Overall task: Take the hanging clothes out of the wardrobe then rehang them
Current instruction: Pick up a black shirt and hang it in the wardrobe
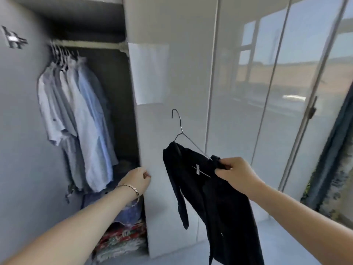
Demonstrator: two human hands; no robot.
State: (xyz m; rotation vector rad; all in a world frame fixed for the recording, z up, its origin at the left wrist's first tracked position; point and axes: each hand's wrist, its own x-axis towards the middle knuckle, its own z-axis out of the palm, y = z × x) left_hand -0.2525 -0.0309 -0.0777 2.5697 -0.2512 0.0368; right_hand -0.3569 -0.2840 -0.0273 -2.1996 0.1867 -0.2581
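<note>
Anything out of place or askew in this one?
Yes. The dark garment sits askew on its tilted wire hanger: one hanger arm is bare wire, and the cloth hangs bunched from the other end and from the pinching grip of the right hand. The shirts on the rail hang in order.

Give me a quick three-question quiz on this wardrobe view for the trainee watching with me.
1. True or false: the dark garment is hanging on the wardrobe rail.
2. Which hand grips the garment and its wire hanger? A) left B) right C) both
3. Fill in: a white sheet of ___ is stuck on the wardrobe front panel.
Key: 1 false, it is held out in front of the panel. 2 B, the right hand. 3 paper.
</note>
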